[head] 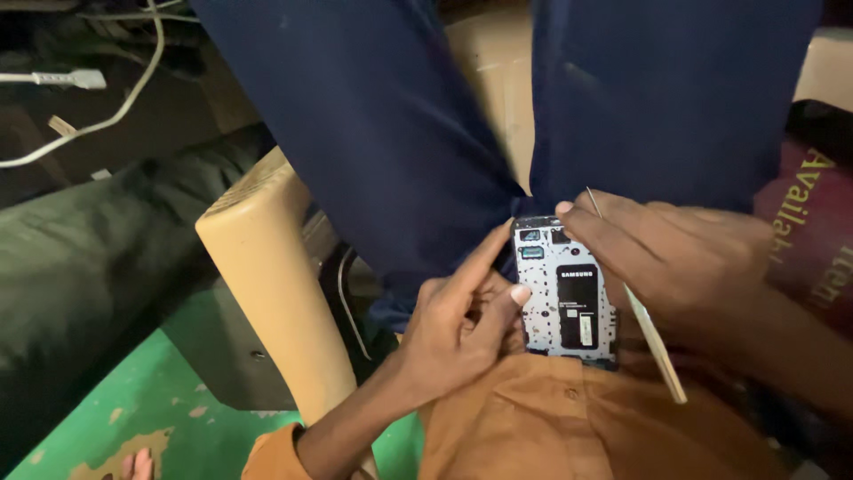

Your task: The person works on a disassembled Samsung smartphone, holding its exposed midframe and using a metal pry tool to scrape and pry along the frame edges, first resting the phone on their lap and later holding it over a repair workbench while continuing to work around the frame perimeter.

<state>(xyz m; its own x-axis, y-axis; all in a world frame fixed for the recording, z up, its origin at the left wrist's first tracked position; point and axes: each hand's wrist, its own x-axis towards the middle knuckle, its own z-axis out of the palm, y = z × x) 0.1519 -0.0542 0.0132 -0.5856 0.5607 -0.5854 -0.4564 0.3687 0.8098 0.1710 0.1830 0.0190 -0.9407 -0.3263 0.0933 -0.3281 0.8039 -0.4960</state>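
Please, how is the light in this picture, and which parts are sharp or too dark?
Head view: warm, dim light; the opened phone between the left hand and right hand is sharp and evenly lit, without glare; the thin tool shows clearly; the upper left corner with the white cable sinks into shadow.

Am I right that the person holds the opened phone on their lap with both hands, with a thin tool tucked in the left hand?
Not quite: the head view shows the thin tool in the right hand, not the left hand. The rest holds: both hands hold the opened phone on the lap.
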